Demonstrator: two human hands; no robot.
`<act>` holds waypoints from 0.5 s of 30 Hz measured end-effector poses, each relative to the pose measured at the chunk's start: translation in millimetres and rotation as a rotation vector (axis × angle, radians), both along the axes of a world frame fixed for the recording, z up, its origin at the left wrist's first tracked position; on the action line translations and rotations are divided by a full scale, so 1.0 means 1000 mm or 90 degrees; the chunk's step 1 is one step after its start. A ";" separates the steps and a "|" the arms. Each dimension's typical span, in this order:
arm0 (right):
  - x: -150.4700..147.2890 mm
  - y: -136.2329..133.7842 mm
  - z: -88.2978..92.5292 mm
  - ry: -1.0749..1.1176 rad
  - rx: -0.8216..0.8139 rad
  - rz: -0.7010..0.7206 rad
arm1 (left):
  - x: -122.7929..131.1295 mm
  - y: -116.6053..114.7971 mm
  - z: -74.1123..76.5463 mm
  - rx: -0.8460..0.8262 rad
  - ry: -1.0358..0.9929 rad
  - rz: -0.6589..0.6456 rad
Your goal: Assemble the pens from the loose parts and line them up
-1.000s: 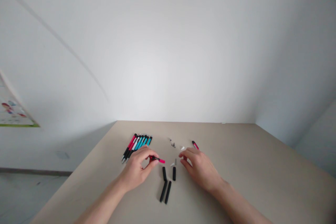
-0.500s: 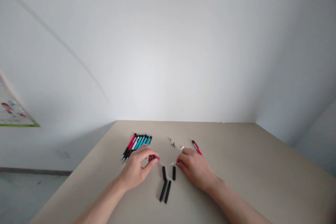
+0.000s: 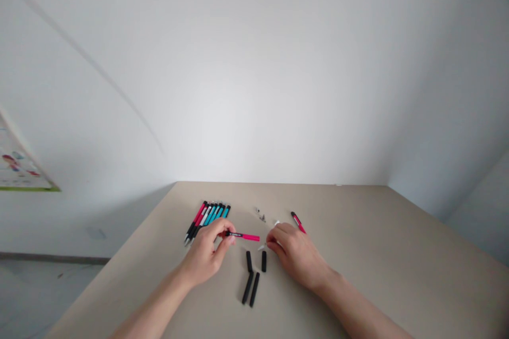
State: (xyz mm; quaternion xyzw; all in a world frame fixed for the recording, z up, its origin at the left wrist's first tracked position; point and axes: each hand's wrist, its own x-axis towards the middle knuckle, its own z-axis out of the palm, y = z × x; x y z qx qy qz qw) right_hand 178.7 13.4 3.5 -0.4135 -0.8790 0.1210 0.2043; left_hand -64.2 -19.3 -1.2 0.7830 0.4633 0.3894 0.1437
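Between the thumb and fingers of my left hand (image 3: 205, 254) is a pink pen barrel (image 3: 249, 238) with a black end, its pink end pointing right toward my other hand. My right hand (image 3: 296, 254) rests on the table with its fingers pinched together; what they hold, if anything, is hidden. A small white piece (image 3: 261, 247) lies by those fingertips, and another white piece (image 3: 277, 222) shows just behind the knuckles. Several black grip sleeves (image 3: 255, 290) lie between my forearms.
At the left on the beige table (image 3: 377, 265) lies a row of pink, white and blue pens (image 3: 207, 217). Small metallic tips (image 3: 262, 218) are scattered near the middle. A pink pen part (image 3: 297, 221) with a black end lies beyond my right hand. A wall (image 3: 278, 90) rises behind the table.
The pink pen barrel in my left hand has swung from nearly end-on to lying sideways, its pink end pointing right. My right hand has barely moved.
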 end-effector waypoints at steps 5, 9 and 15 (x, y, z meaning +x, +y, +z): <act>0.001 0.001 -0.001 -0.038 -0.009 0.008 | -0.001 0.004 -0.001 -0.001 0.021 0.010; 0.000 0.001 0.000 -0.046 -0.016 0.012 | 0.000 0.005 0.001 0.002 0.027 0.038; 0.001 0.000 -0.002 -0.042 -0.015 0.012 | -0.001 0.005 -0.001 -0.014 0.026 0.050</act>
